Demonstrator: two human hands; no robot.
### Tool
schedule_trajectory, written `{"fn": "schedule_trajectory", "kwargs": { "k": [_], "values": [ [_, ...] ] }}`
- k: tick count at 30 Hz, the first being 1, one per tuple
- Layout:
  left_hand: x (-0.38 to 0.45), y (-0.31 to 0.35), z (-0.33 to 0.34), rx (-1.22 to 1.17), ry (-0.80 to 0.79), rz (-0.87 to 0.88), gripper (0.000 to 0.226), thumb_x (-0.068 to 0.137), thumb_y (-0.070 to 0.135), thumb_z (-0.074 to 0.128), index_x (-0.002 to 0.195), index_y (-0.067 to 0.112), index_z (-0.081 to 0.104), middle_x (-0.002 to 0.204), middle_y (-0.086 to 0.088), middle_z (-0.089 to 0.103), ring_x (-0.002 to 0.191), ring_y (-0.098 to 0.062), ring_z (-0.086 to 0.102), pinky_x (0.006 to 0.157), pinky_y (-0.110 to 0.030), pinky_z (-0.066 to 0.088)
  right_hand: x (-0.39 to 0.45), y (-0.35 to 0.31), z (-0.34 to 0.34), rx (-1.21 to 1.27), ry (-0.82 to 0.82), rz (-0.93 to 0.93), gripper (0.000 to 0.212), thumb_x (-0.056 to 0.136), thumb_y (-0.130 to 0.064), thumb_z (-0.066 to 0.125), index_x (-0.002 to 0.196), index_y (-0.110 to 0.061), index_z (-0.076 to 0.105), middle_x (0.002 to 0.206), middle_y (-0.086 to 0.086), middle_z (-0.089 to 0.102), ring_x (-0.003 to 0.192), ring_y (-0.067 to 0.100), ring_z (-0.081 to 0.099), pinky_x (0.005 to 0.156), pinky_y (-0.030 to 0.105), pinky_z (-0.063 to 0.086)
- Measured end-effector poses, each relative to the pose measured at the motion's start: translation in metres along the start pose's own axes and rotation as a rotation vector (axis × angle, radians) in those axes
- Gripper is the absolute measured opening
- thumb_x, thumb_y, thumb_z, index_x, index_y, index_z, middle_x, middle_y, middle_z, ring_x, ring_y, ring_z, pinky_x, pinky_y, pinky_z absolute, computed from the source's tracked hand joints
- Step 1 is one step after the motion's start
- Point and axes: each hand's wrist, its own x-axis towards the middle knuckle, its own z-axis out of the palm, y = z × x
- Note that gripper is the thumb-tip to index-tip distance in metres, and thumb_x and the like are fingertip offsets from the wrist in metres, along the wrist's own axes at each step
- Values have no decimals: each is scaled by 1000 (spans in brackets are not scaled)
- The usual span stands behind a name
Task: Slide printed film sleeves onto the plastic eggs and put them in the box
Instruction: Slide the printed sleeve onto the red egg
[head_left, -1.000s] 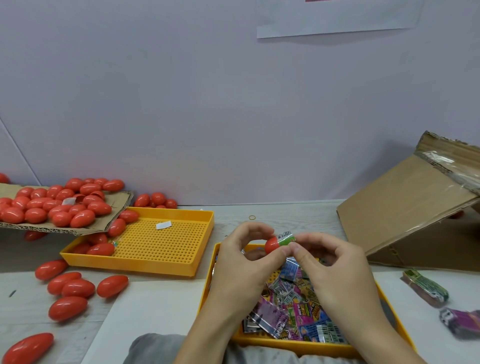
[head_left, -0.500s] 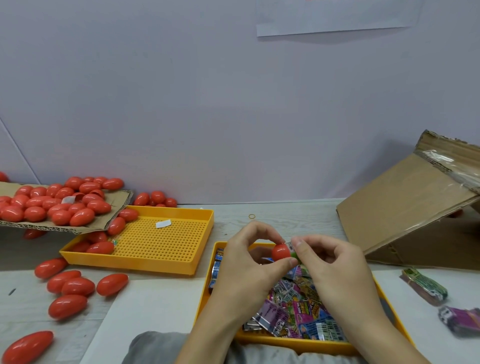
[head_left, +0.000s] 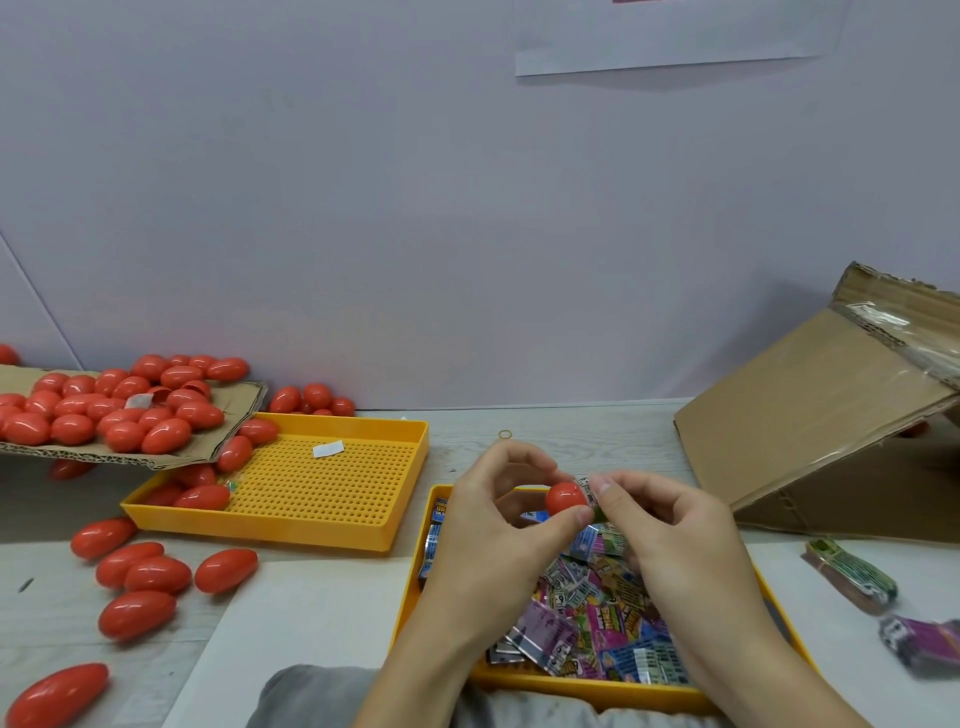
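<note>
Held above the yellow tray of printed sleeves (head_left: 597, 631): a red plastic egg (head_left: 565, 498), pinched by left hand (head_left: 501, 525) to steady it, film sleeve (head_left: 590, 493) gripped by right hand (head_left: 670, 535), cardboard box (head_left: 810, 415) waiting alongside.

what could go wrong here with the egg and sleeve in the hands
1. The left hand holds the red egg only at its fingertips, so the smooth egg could slip from that grip as the right hand works the film sleeve on.
2. The sleeve looks bunched at the egg's end, so it may crease or go on crooked.
3. A dropped egg would land in the yellow tray among loose sleeves.
</note>
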Motion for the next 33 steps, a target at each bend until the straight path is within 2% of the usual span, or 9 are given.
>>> {"fn": "schedule_trajectory", "kwargs": {
  "k": [5, 10, 16, 22, 28, 30, 33],
  "values": [
    [-1, -1, 0, 15, 4, -10, 33, 76, 11, 85, 98, 20, 62, 95, 9, 71, 89, -13, 72, 79, -32, 61, 1, 2, 0, 53, -30, 60, 13, 89, -30, 69, 84, -22, 78, 81, -9, 76, 72, -6, 66, 61, 15, 44],
    [-1, 1, 0, 52, -3, -2, 34, 74, 15, 86, 97, 22, 62, 94, 14, 70, 86, -9, 71, 72, -18, 55, 2, 3, 1, 56, -41, 89, 16, 89, -33, 68, 87, -20, 79, 82, -6, 76, 66, -7, 63, 65, 20, 44],
    [-1, 2, 0, 77, 1, 0, 35, 72, 15, 87, 96, 22, 62, 92, 15, 70, 84, -8, 70, 69, -15, 52, 2, 3, 1, 47, -54, 83, 16, 89, -32, 69, 87, -20, 79, 82, -7, 76, 69, -6, 65, 66, 19, 44],
    [-1, 2, 1, 91, 4, -25, 33, 74, 16, 87, 100, 27, 70, 92, 12, 71, 86, -7, 70, 69, -18, 54, 0, 1, 1, -19, -39, -9, 11, 86, -28, 71, 82, -21, 78, 74, -7, 75, 66, -4, 66, 54, 9, 46],
    [-1, 1, 2, 61, 10, -28, 16, 79, 17, 83, 91, 24, 75, 87, 3, 75, 83, -11, 71, 66, -21, 56, -4, -1, 4, -143, 14, -171, 10, 86, -22, 73, 79, -28, 76, 77, -9, 73, 78, 0, 66, 63, 9, 49],
    [0, -1, 1, 27, 56, -34, 17, 78, 16, 84, 89, 24, 74, 87, 1, 75, 83, -12, 72, 69, -22, 56, -5, 0, 5, -242, 43, -231, 14, 87, -18, 72, 87, -32, 73, 88, -12, 70, 86, -1, 64, 68, 10, 50],
    [1, -2, 0, -10, 96, -46, 18, 78, 14, 84, 89, 24, 75, 89, 1, 76, 86, -14, 72, 76, -31, 59, -7, 1, 6, -447, 34, -314, 26, 84, -17, 69, 99, -38, 66, 101, -19, 59, 98, 2, 58, 78, 19, 50]
  ]
}}
